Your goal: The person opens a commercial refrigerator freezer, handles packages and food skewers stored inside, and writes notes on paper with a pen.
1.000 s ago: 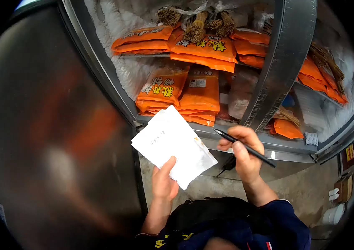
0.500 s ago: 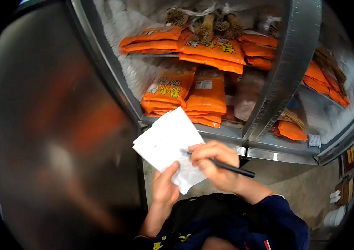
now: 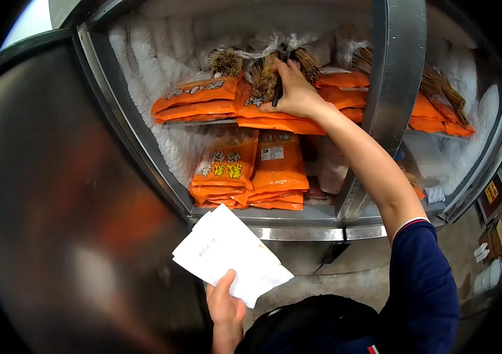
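My left hand point(image 3: 225, 298) holds white paper sheets point(image 3: 230, 253) with a little handwriting, in front of the freezer's lower edge. Up at the top shelf, my right hand point(image 3: 293, 88) reaches among bundles of thin sticks point(image 3: 263, 78) in clear plastic, which lie on orange bags point(image 3: 201, 97). The black pen point(image 3: 277, 93) is still in this hand, pointing down along the palm. Its fingertips are at the bundles; whether they grip one is unclear. More orange bags with printed characters point(image 3: 221, 168) are stacked on the lower shelf.
A metal post point(image 3: 395, 71) divides the frosted freezer opening. The dark open door point(image 3: 80, 206) fills the left side. Right of the post lie more orange bags and a stick bundle point(image 3: 443, 94). A white bucket point(image 3: 488, 277) and a brown box point(image 3: 492, 239) stand on the floor at right.
My right hand, with the pen, has left the paper and gone up to the stick bundles on the top shelf. The paper in my left hand sits lower in view.
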